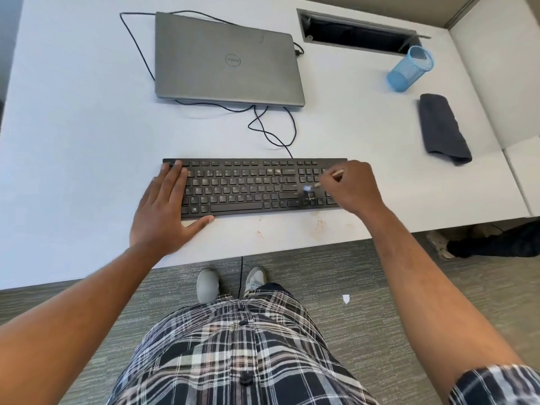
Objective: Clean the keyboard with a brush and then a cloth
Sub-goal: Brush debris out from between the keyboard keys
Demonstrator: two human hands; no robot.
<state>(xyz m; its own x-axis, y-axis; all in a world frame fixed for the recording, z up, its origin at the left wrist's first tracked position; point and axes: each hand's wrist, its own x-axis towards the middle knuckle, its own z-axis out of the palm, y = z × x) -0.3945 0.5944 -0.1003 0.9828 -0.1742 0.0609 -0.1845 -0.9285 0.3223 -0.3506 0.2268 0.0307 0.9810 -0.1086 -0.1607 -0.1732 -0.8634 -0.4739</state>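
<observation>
Plaid shirt fabric [233,355] fills the bottom of the view, with two grey shoes [230,283] on the carpet just beyond it. Both bare forearms reach up toward the white surface [73,127].

At the centre lies the black keyboard [251,187], its long side running from 9 to 3 o'clock. The left hand [166,206] lies flat on the keyboard's 9 o'clock end, fingers straight over the keys and thumb along the near edge; its grip is wide, holding nothing. The right hand [355,187] sits over the 3 o'clock end, its grip narrow, fingers curled and pinching the thin pale handle of a brush [324,179]. The brush slants toward 8 o'clock, and its tip is a blur over the keys near the arrow cluster.

At 12 o'clock from the keyboard rests a closed grey laptop [228,61], with a black cable [271,135] looping from it down to the keyboard's far edge. At 2 o'clock, well apart from the keyboard, lies a folded dark cloth [442,127], untouched. Just beyond the cloth stands a blue mesh cup [410,68].
</observation>
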